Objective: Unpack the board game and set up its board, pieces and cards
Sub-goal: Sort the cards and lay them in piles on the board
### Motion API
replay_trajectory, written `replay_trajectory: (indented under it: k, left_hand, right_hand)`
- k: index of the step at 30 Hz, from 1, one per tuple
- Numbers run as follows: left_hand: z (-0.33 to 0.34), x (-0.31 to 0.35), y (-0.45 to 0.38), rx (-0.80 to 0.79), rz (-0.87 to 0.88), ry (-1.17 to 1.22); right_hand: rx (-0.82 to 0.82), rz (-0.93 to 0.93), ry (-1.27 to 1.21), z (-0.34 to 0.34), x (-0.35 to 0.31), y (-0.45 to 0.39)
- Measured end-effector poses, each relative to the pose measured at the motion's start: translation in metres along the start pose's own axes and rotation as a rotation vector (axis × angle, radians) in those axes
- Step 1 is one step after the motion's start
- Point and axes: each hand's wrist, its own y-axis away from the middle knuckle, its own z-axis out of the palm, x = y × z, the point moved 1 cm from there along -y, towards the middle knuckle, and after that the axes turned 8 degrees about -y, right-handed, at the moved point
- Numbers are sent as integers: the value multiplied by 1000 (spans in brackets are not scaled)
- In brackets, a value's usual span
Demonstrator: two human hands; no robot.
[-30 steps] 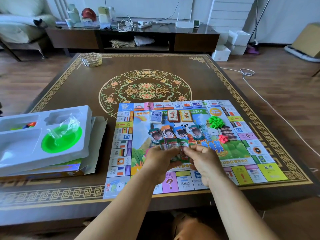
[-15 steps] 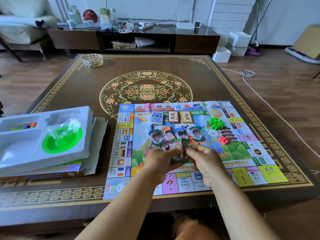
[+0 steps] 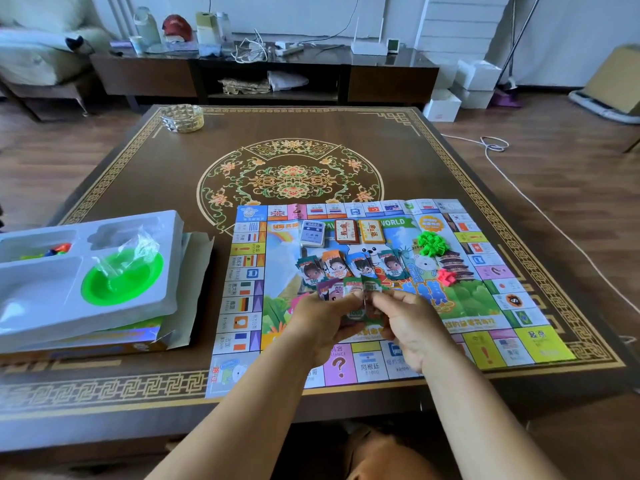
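The colourful game board [image 3: 498,306] lies flat on the near right of the table. My left hand [image 3: 323,320] and my right hand [image 3: 407,322] meet over its middle, both pinching a small stack of green play money [image 3: 363,294]. Just beyond them several piles of play money [image 3: 349,266] lie in a row. Three card decks [image 3: 343,232] sit behind those. A heap of green houses [image 3: 431,243] and a few pink pieces [image 3: 446,277] rest on the board's right half.
On the left, a white plastic tray [image 3: 45,306] with a green bowl [image 3: 121,284], a clear bag and coloured pieces rests on the game box [image 3: 187,292]. A woven basket [image 3: 181,117] stands at the far left corner. A cable [image 3: 540,209] trails on the floor at right.
Both hands have lifted slightly and shifted the money stack between the fingers; a purple note now shows beside the left hand. The rest of the board is unchanged.
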Motion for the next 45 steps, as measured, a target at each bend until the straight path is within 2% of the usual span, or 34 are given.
replay_trajectory:
  k: [3,9,19,28,36,40,43,45]
  left_hand:
    - [0,3,1,25,-15,20]
    - [-2,5,5,-99,-81,99]
    - [-4,7,8,-147,-84,119]
    - [-2,5,8,-128,-87,102]
    - [5,1,1,-78,-99,74]
    - [5,0,-4,-43,-78,74]
    - [0,0,-8,-14,-54,79]
    - [-1,0,-10,-9,-58,76]
  right_hand:
    - [-1,14,-52,-2,1,-1]
    - [4,-1,-65,-1,-1,1]
    - [48,-45,-22,-6,4,-8]
    - [105,-9,-44,-7,7,-10]
    - [80,18,-67,-8,7,-8]
    - [135,-54,-2,-20,-1,-12]
    - [240,-171,183,-37,-9,-23]
    - [249,-191,325,-39,-8,-31]
